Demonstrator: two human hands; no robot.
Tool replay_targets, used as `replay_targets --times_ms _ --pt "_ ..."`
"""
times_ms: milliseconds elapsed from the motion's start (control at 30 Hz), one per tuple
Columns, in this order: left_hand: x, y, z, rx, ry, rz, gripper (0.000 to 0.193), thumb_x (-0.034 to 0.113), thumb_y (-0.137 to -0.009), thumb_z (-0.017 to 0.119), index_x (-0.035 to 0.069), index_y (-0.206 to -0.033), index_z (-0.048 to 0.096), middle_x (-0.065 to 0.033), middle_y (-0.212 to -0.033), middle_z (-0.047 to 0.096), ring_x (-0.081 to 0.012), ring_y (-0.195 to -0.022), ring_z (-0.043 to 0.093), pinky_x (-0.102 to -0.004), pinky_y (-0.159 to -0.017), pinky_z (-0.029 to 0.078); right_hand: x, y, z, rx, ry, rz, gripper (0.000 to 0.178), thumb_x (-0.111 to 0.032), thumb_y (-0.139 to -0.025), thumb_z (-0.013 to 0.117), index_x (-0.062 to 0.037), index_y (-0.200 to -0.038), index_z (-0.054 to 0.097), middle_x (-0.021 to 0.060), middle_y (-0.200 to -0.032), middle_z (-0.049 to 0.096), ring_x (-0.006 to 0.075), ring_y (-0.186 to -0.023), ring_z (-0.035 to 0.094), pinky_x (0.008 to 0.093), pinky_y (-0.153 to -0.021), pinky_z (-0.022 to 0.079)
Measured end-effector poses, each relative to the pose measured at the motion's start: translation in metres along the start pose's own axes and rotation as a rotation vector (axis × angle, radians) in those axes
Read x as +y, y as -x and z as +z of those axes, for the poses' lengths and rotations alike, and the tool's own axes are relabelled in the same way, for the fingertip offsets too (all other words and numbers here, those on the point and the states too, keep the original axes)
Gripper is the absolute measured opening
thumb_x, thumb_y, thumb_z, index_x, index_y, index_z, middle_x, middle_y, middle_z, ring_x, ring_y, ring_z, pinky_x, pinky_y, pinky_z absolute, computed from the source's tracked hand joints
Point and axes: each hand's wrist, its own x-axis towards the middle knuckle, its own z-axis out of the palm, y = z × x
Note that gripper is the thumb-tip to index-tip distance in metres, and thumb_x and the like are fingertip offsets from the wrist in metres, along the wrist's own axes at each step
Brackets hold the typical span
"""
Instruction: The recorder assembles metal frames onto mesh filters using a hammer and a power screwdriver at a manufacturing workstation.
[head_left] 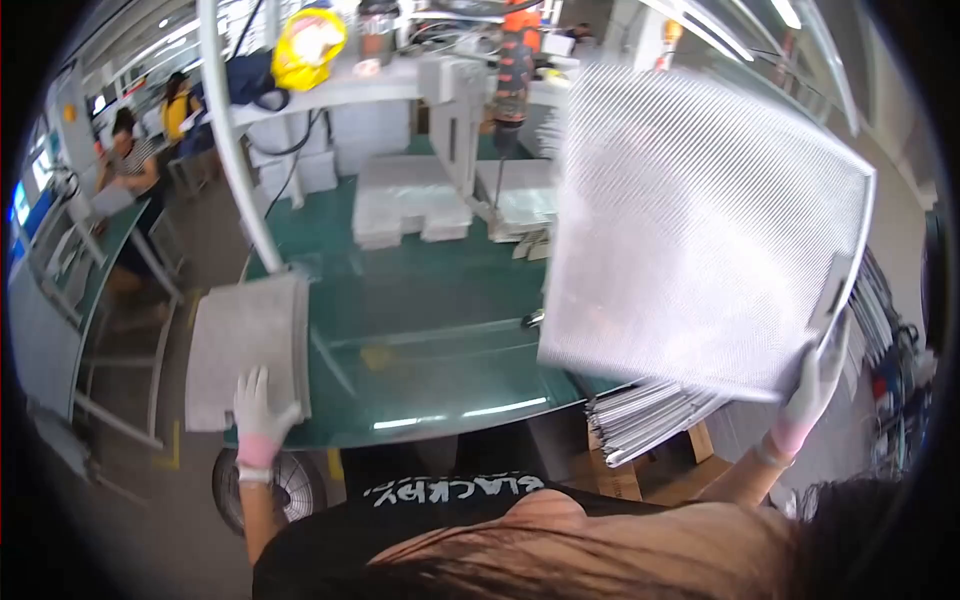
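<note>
- Your right hand (815,385), in a white glove with a pink cuff, grips the white mesh panel (700,220) by its lower right corner.
- The panel is raised and tilted at the right side of the green table (430,350), its fine pattern slightly blurred; a dark slot shows near its right edge.
- Your left hand (262,405), gloved alike, lies with fingers extended and grasp loose on a stack of pale panels (245,325) at the table's left edge.
- A line of large white lettering (455,490) crosses your black shirt (350,530).
- Below the raised panel lie more metal panels (650,420), in a fanned pile near cardboard (705,480).
- An orange-and-black power driver (513,80) hangs above the table's rear, near pale stacked parts (410,195).
</note>
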Motion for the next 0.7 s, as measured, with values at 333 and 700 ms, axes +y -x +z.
replay_targets --times_ms 333,700 --pt "-0.100 -0.001 0.026 -0.292 0.679 -0.053 0.058 0.030 -0.062 0.087 0.010 -0.114 0.071 -0.0145 -0.125 0.064 -0.0322 -0.117 0.059 -0.0421 -0.100 0.046 0.067 -0.237 -0.084 0.358 -0.573 0.246 0.027 -0.018 -0.099 0.055 0.0023 -0.114 0.063 0.0083 -0.100 0.065 0.0155 -0.088 0.062 0.0265 -0.076 0.052" --pt "0.015 -0.037 -0.082 0.639 0.129 0.362 0.027 0.007 -0.087 0.059 0.004 -0.113 0.066 -0.0136 -0.114 0.066 -0.0330 -0.112 0.060 -0.0426 -0.099 0.046 0.059 -0.258 -0.031 0.641 0.399 -0.163 0.043 -0.034 -0.098 0.053 0.0011 -0.121 0.065 0.0145 -0.117 0.068 0.0216 -0.105 0.062 0.0305 -0.092 0.044"
